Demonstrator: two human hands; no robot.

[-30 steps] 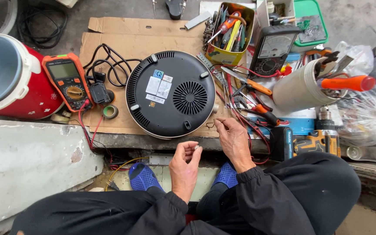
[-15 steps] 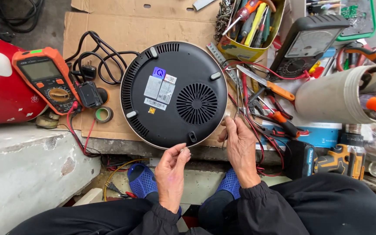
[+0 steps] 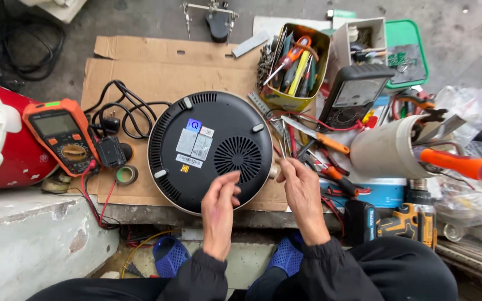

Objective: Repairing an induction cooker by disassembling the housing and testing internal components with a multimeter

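Two bare hands hover over the near edge of a round black induction cooker (image 3: pixel 210 150), which lies upside down on a sheet of cardboard (image 3: pixel 163 64) with its vent grille and labels facing up. The left hand (image 3: pixel 218 214) sits over the cooker's lower rim, its fingers (image 3: pixel 231 179) loosely curled with the tips drawn together; it may be pinching something small, but the view is too coarse to tell. The right hand (image 3: pixel 302 192) is just beside the cooker's right edge, fingers bent and thumb close to forefinger, and whether it grips anything cannot be told either. Left of the cooker lie a coiled black power cord (image 3: pixel 121 111), an orange multimeter (image 3: pixel 62 134) and a small roll of tape (image 3: pixel 125 174), with a red appliance (image 3: pixel 6 145) beyond them. To the right are a yellow tin of screwdrivers (image 3: pixel 297 67), a black analogue meter (image 3: pixel 355 95), loose pliers (image 3: pixel 319 139) and a white tube holding an orange-handled tool (image 3: pixel 458 164). Blue slippers (image 3: pixel 168 253) show below.
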